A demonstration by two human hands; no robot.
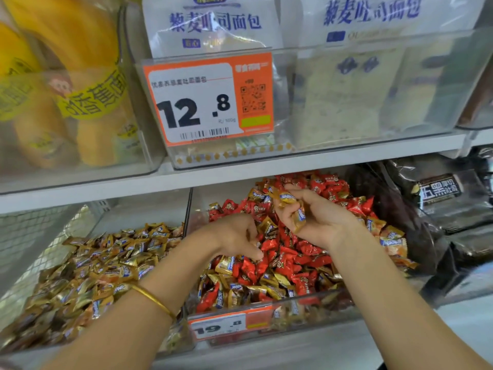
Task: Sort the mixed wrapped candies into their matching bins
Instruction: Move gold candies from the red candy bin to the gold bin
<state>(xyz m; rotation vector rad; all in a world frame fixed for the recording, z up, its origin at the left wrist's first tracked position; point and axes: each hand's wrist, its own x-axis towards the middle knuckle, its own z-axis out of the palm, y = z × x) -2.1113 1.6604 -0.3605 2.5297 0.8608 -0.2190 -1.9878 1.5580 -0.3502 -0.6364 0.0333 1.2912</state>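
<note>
My left hand (236, 236) reaches in from the lower left, back up, fingers bent downward; I can't see its grip. My right hand (320, 218) sits higher, palm up, fingers curled around gold-wrapped candies (287, 198). Both forearms are bare.

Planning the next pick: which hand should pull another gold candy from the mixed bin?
The left hand: its fingertips are down at the mixed candies, while the right hand is cupping gold candies.

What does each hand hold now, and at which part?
The right grip holds a few gold candies, by their bodies, between palm and curled fingers. The left grip reaches into the red candies; whether it holds one cannot be told.
</note>
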